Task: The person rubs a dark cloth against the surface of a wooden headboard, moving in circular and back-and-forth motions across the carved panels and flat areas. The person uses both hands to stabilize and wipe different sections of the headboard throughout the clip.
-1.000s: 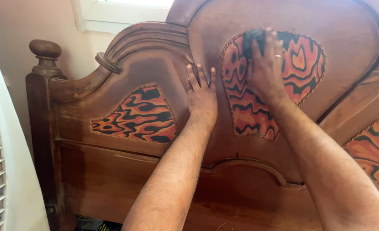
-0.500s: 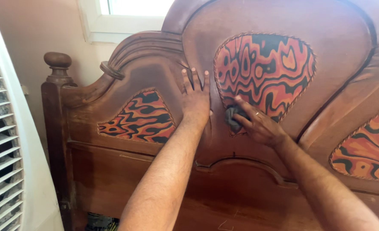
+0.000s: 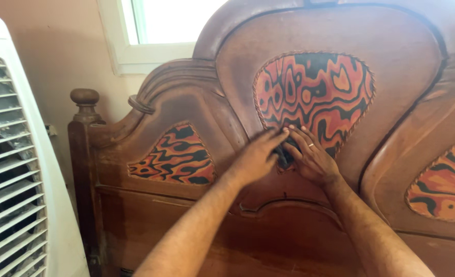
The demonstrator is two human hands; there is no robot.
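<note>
Both hands meet at the lower tip of the headboard's (image 3: 402, 66) centre flame-patterned panel (image 3: 314, 92). Right hand (image 3: 312, 159) pinches a small dark cloth (image 3: 284, 155) against the braided trim; left hand (image 3: 258, 156), fingers nearly closed, touches the same wad. Risk: cloth snagging the braid, fraying it. No containers in view.

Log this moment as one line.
left hand: on cloth | right hand: on cloth | place: headboard, low edge of middle patterned panel
</note>
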